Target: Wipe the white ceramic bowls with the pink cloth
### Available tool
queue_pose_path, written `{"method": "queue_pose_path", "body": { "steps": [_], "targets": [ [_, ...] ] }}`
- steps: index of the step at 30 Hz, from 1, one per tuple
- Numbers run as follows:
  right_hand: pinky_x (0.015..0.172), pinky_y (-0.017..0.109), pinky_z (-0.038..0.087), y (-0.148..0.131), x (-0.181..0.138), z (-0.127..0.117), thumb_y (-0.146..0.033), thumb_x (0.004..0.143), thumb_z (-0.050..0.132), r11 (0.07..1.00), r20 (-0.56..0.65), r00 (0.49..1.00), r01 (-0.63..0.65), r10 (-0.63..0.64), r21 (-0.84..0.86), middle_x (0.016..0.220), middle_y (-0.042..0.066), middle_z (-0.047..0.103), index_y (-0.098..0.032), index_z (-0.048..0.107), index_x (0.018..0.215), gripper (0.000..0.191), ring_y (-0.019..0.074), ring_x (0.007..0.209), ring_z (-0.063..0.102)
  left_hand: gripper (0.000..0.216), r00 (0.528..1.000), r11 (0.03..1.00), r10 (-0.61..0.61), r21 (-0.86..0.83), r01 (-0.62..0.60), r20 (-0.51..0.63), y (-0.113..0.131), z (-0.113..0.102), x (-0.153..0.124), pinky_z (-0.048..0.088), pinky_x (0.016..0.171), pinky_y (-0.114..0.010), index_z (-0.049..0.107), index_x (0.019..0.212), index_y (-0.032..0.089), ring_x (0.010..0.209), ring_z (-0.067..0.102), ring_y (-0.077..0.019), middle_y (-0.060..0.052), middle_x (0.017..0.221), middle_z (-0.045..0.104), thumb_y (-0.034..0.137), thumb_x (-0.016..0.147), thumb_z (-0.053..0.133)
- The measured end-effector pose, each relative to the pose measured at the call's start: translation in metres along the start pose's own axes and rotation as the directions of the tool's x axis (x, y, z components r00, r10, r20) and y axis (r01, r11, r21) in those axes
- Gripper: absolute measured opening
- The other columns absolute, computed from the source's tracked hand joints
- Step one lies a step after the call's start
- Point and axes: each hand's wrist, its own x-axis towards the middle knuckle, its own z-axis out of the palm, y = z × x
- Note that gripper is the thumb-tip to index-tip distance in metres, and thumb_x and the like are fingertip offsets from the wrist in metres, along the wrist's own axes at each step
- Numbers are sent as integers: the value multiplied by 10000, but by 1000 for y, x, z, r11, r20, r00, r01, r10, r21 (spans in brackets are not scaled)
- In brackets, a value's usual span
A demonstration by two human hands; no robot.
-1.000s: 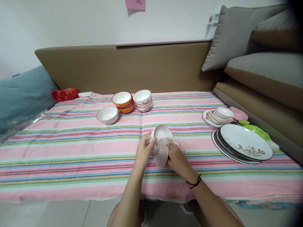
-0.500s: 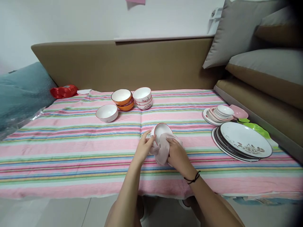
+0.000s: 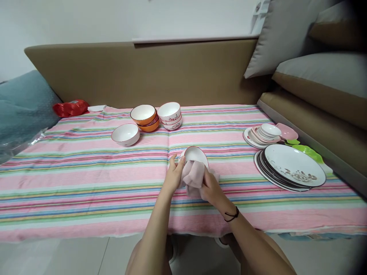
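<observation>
A white bowl with a thin red rim is tilted up in front of me. My left hand grips its left side, thumb near the rim. A pale pink cloth lies bunched over the near part of the bowl and hides much of its inside. My right hand is closed on the right side of the cloth. Further back stand another white bowl, a stack of orange bowls and a stack of white patterned bowls.
A striped cloth covers the surface. To the right are stacked large plates, small white dishes, a pink dish and a green leaf-shaped dish. A red package lies far left; cushions are piled at right.
My right hand has drawn the cloth slightly nearer and lower, bunching it toward the bowl's near side. My left hand still grips the bowl. The camera view has shifted slightly.
</observation>
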Motion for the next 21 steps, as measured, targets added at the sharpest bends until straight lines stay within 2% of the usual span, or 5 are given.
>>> {"method": "queue_pose_path", "body": {
  "steps": [6, 9, 12, 16, 21],
  "targets": [
    [504, 274, 366, 2, 6, -8, -351, 863, 417, 962, -165, 986, -34, -12, -273, 584, 29, 589, -210, 532, 685, 254, 190, 546, 558, 741, 999, 999, -48, -19, 48, 24, 0, -2, -2, 467, 837, -334, 291, 1453, 153, 851, 618, -211, -54, 873, 609, 578, 880, 487],
    [467, 254, 298, 1, 5, -13, -348, 811, 498, 933, -237, 971, -77, -10, -351, 527, -19, 522, -212, 516, 733, 157, 153, 467, 472, 770, 999, 998, -38, -57, 40, 38, -1, -2, -1, 481, 770, -321, 294, 1444, 166, 788, 613, -195, -54, 888, 617, 615, 855, 502],
    [472, 247, 285, 1, 3, -19, -366, 832, 481, 937, -233, 971, -27, -59, -348, 513, -37, 476, -216, 503, 739, 178, 138, 465, 441, 786, 999, 997, -36, -67, 38, 33, -3, -3, 1, 483, 751, -318, 304, 1435, 173, 782, 616, -198, -65, 921, 632, 644, 839, 506],
    [540, 273, 360, 0, 1, -24, -377, 919, 374, 945, -223, 965, 64, -141, -320, 586, 5, 528, -212, 503, 683, 316, 163, 557, 506, 769, 999, 996, -35, -77, 37, 22, -6, -4, 2, 485, 747, -320, 340, 1402, 169, 793, 628, -207, -79, 950, 637, 659, 833, 504],
    [712, 337, 454, -6, 4, -20, -251, 937, 360, 915, -255, 936, 132, -241, -380, 803, 71, 605, -204, 582, 797, 267, 222, 811, 573, 731, 999, 998, -35, -58, 35, 10, -6, -3, 1, 489, 762, -332, 360, 1388, 154, 819, 634, -216, -107, 1001, 627, 629, 850, 502]
  ]
}}
